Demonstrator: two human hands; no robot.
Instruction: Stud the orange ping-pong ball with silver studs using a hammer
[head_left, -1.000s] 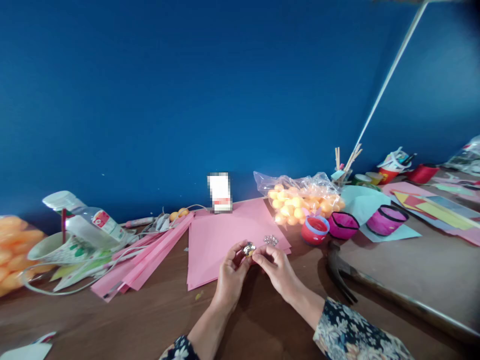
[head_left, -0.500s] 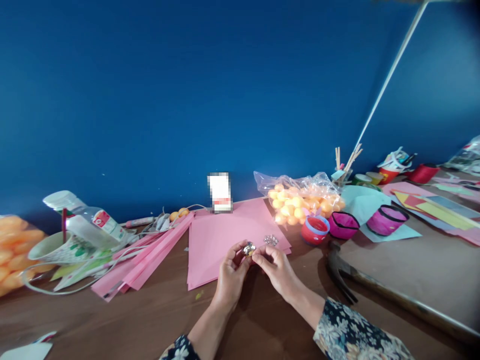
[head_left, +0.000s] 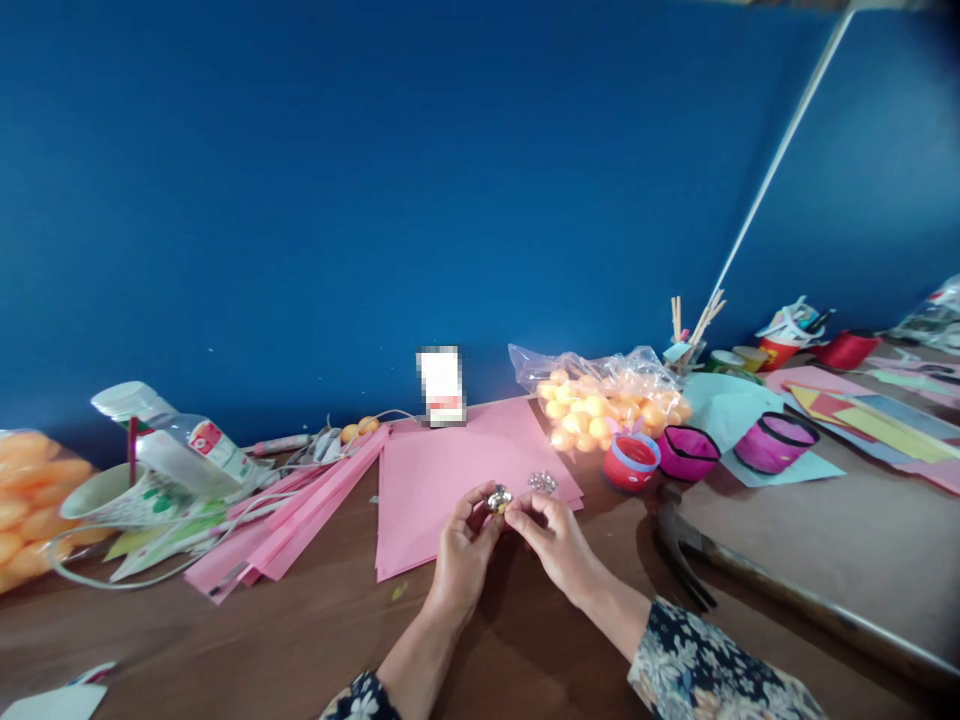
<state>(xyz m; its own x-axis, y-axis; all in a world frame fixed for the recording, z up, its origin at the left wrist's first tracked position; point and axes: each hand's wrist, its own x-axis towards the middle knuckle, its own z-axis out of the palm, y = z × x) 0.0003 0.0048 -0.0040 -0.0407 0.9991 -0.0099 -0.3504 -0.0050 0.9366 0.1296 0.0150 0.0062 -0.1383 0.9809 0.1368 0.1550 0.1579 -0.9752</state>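
Note:
My left hand (head_left: 461, 555) and my right hand (head_left: 555, 540) meet over the near edge of a stack of pink paper sheets (head_left: 442, 465). Both pinch a small shiny silver-and-gold piece (head_left: 498, 497) between their fingertips. A second small silvery cluster (head_left: 541, 481) lies on the pink paper just beyond my right hand. Both wrists rest low over the brown table (head_left: 300, 640).
A bag of orange balls (head_left: 604, 405) sits behind a red cup (head_left: 631, 460) and two magenta cups (head_left: 686, 450). Pink paper strips (head_left: 292, 520), a plastic bottle (head_left: 176, 440) and a paper cup (head_left: 112, 495) lie left. A hammer (head_left: 679, 550) lies right of my hand.

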